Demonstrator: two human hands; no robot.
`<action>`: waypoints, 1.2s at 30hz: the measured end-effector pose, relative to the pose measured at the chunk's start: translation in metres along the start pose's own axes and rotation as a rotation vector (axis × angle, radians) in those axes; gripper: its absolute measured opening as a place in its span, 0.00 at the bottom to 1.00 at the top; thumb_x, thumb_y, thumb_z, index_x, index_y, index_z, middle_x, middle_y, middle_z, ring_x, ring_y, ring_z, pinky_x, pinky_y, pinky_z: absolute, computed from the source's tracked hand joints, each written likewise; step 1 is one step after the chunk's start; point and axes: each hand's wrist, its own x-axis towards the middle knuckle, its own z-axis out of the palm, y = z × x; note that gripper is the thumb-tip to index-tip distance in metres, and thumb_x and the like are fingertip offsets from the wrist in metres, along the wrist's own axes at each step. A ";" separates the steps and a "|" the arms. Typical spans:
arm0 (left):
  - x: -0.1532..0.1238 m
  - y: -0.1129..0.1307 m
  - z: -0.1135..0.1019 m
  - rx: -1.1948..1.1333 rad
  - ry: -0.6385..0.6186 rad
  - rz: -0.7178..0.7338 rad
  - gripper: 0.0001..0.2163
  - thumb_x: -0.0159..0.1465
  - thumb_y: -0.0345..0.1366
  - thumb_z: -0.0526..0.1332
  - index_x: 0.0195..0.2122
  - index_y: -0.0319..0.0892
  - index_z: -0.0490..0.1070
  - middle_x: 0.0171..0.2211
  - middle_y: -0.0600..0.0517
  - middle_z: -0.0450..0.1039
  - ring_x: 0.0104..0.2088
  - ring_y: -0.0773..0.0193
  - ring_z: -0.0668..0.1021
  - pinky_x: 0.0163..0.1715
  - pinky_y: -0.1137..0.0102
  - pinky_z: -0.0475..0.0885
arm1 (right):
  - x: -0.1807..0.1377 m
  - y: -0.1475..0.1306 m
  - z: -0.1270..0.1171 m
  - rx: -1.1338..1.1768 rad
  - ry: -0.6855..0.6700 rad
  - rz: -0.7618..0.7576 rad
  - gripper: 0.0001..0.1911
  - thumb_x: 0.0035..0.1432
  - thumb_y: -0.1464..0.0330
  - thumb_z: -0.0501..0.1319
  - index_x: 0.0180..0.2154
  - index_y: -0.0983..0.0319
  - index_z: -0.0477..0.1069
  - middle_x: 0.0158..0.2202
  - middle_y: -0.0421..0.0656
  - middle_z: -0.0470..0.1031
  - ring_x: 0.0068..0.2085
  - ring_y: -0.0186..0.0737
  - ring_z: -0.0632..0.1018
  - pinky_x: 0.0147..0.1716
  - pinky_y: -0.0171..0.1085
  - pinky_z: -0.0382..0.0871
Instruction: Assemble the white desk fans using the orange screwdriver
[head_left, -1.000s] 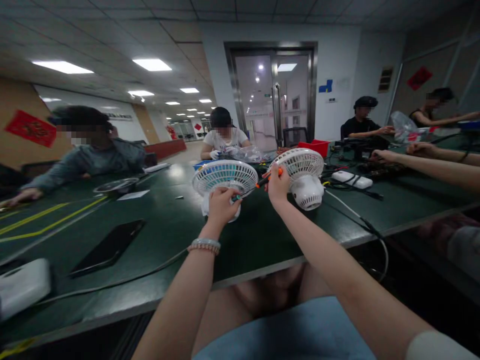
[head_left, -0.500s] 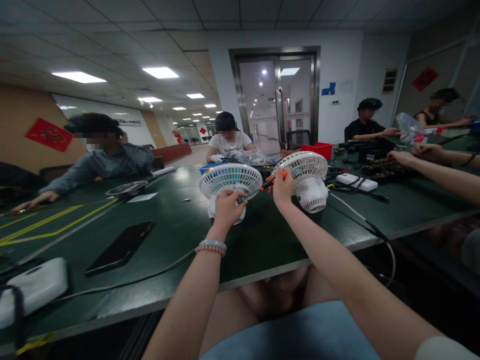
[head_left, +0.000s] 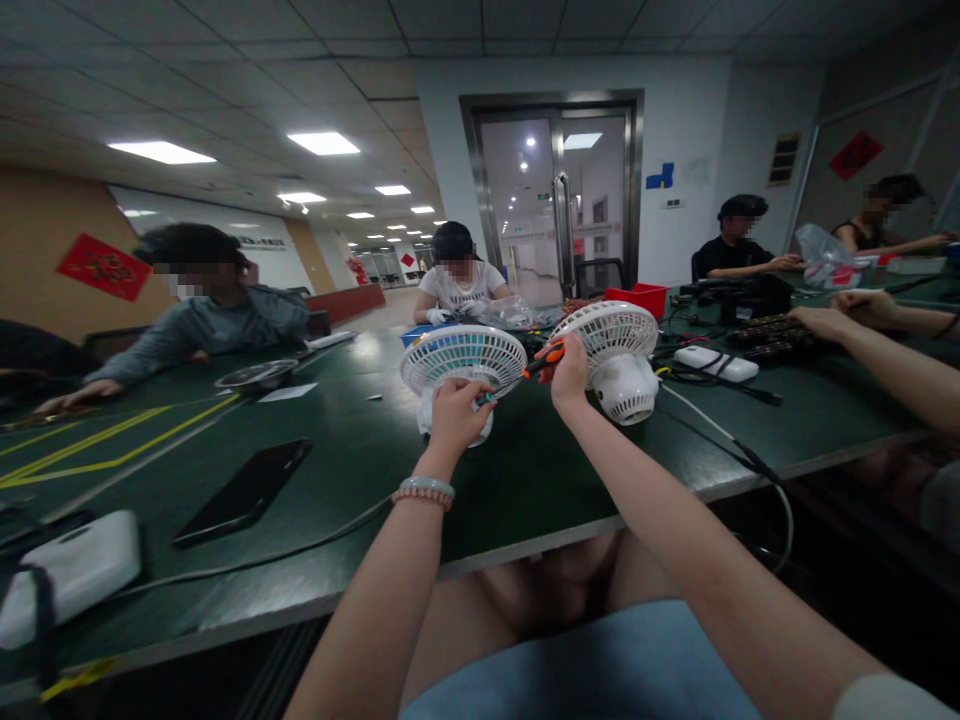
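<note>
Two white fans stand side by side on the green table. My left hand [head_left: 459, 412] is closed in front of the left fan [head_left: 457, 350], pinching a small teal part [head_left: 484, 398]. From the right, my right hand [head_left: 568, 370] grips the orange and black handle of a screwdriver [head_left: 545, 358]. Its thin shaft slants down and left toward the teal part; whether the tip touches it, I cannot tell. Just behind my right hand is the right fan [head_left: 622, 350], its round base facing me.
A black phone [head_left: 244, 492] and a white box with a strap [head_left: 71, 575] lie at the left. A cable [head_left: 300, 548] crosses the table. Right of the fans are a white power bank [head_left: 716, 364] and a co-worker's hands [head_left: 840, 315]. A red bin [head_left: 637, 298] stands behind.
My right hand has turned on the screwdriver handle, and its fingers are now curled differently, showing more of the handle. My left hand stays in place. The view has shifted very slightly.
</note>
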 end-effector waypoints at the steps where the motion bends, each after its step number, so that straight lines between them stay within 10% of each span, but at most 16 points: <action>1: 0.000 0.000 0.000 0.001 -0.002 0.001 0.11 0.52 0.38 0.63 0.38 0.48 0.74 0.35 0.49 0.67 0.42 0.59 0.70 0.47 0.63 0.63 | 0.000 0.000 0.000 -0.011 0.001 0.003 0.14 0.59 0.57 0.44 0.31 0.59 0.59 0.19 0.33 0.69 0.12 0.27 0.64 0.10 0.29 0.54; 36: 0.000 0.001 -0.003 -0.002 -0.048 0.000 0.11 0.53 0.38 0.62 0.39 0.48 0.74 0.35 0.50 0.69 0.43 0.58 0.69 0.46 0.63 0.62 | 0.003 -0.003 -0.001 0.049 -0.097 -0.010 0.15 0.57 0.57 0.46 0.35 0.61 0.63 0.24 0.37 0.72 0.13 0.26 0.61 0.12 0.30 0.54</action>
